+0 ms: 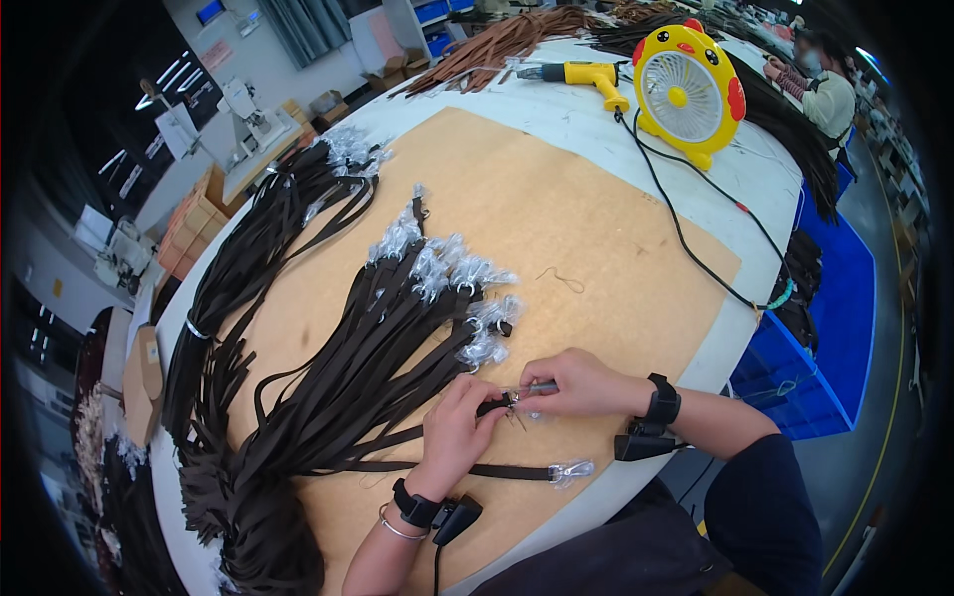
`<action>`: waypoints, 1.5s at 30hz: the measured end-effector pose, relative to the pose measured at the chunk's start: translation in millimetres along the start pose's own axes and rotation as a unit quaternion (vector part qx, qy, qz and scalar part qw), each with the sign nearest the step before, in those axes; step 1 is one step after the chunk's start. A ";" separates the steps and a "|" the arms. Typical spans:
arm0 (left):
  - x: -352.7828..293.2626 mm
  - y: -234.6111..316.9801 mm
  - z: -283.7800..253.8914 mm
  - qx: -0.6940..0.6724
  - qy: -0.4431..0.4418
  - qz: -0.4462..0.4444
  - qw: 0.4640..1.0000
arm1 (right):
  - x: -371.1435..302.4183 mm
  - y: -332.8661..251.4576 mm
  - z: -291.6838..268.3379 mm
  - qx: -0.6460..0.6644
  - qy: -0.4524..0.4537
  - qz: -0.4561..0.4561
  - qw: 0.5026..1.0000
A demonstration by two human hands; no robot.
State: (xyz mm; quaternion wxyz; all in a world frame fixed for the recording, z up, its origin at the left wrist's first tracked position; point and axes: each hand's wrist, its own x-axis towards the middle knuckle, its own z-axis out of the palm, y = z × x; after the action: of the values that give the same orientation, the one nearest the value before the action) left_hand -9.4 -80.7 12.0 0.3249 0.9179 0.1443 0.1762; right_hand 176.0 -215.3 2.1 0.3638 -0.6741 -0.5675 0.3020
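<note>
My left hand (457, 422) pinches the end of a dark brown strap (491, 405), close to its small metal fitting. Meeting it from the right, my right hand (581, 385) has its fingers closed on a slim grey metallic tool (542, 386) that touches the strap end; its exact kind is hard to make out. Thin points show just below the fingers. Left of my hands fans a large bundle of dark straps (348, 363), with clear plastic wrapping (447, 266) around the end fittings. One separate strap with a wrapped end (569, 473) lies below my hands.
Brown board (616, 238) covers part of the white table (556, 99). Another strap bundle (234, 248) lies at left. A yellow fan (686, 89), a yellow heat gun (586, 75) and a black cable (676, 223) are at the back right. Blue bins (835, 338) stand beside the table; a person (825, 89) sits beyond.
</note>
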 end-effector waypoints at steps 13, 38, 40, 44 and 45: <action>-14.1 -31.0 -20.4 -0.066 0.059 -0.151 0.985 | -5.3 -4.0 -4.4 -0.063 0.019 0.032 0.997; 10.4 -1.6 -3.3 -0.055 -0.015 -0.088 0.994 | -5.4 0.6 -4.7 -0.068 0.032 0.001 0.997; 10.2 -1.8 -4.3 -0.055 -0.024 -0.102 0.993 | -6.1 -1.5 -4.8 -0.064 0.025 0.012 0.998; 10.9 3.2 -2.0 0.031 -0.032 -0.069 0.997 | -5.3 0.8 -2.7 -0.075 0.023 -0.002 0.997; 11.1 5.3 -1.9 0.055 -0.033 -0.061 0.996 | -5.8 1.8 -2.3 -0.080 0.022 -0.008 0.997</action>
State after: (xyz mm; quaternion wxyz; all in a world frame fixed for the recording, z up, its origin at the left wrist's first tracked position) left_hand 0.5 -79.4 19.4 0.2887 0.9291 0.1989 0.1178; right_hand 177.9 -221.5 1.9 0.3240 -0.7029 -0.5870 0.2376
